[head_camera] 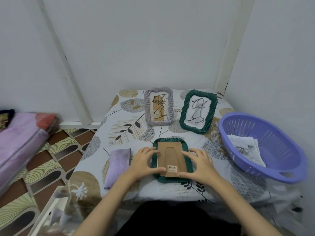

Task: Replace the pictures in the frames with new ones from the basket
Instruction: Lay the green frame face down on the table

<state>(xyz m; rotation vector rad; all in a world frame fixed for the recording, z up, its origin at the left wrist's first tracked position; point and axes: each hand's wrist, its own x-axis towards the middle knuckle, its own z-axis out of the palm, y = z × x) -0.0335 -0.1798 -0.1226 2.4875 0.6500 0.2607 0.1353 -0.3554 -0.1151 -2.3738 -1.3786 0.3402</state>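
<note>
A dark green frame point(170, 140) lies face down in front of me, its brown cardboard back point(171, 158) with a barcode sticker facing up. My left hand point(144, 163) rests on the frame's left side, thumb at the lower edge of the back. My right hand point(199, 165) rests on its right side, thumb touching the back's lower right corner. Behind stand a grey-lilac frame point(158, 106) and a second green frame point(198, 111), each with a line drawing. A purple basket point(289, 171) at the right holds paper pictures point(245, 149).
A folded lilac cloth point(117, 165) lies left of the flat frame on the leaf-patterned tablecloth point(129, 126). Walls close in behind and to the right. A folded pink mattress point(22, 133) sits at the left on the patterned floor.
</note>
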